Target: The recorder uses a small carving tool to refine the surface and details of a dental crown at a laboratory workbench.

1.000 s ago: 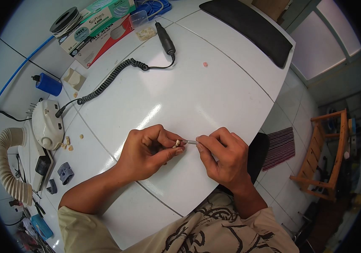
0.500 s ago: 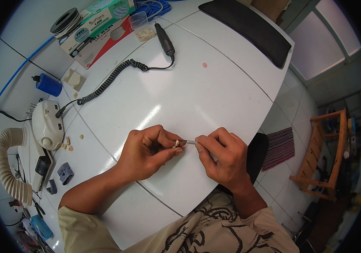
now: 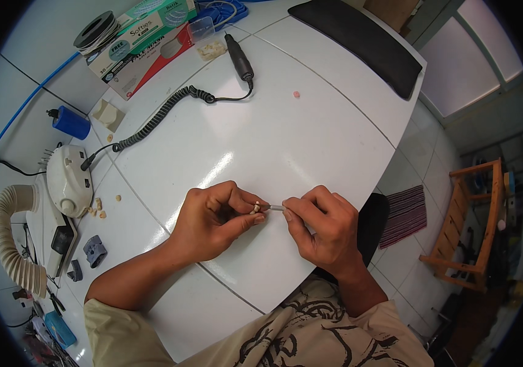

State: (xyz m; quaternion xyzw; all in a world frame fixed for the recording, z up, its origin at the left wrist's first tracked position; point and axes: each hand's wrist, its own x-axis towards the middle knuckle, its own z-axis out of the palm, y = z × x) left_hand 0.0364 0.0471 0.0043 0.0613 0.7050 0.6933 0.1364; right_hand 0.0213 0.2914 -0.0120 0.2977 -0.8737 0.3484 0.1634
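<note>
Tooth piece (image 3: 256, 208) sits pinched in left hand (image 3: 215, 221) grip.

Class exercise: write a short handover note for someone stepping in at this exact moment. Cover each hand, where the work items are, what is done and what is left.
Left hand: pinches a small cream piece over the white table.
Right hand: holds a thin metal tool, tip at the piece.
Black handpiece lies unused at the far side, its coiled cord running to the white control unit.
Done: piece gripped, tool in place.
Left: the hand work on it.
</note>
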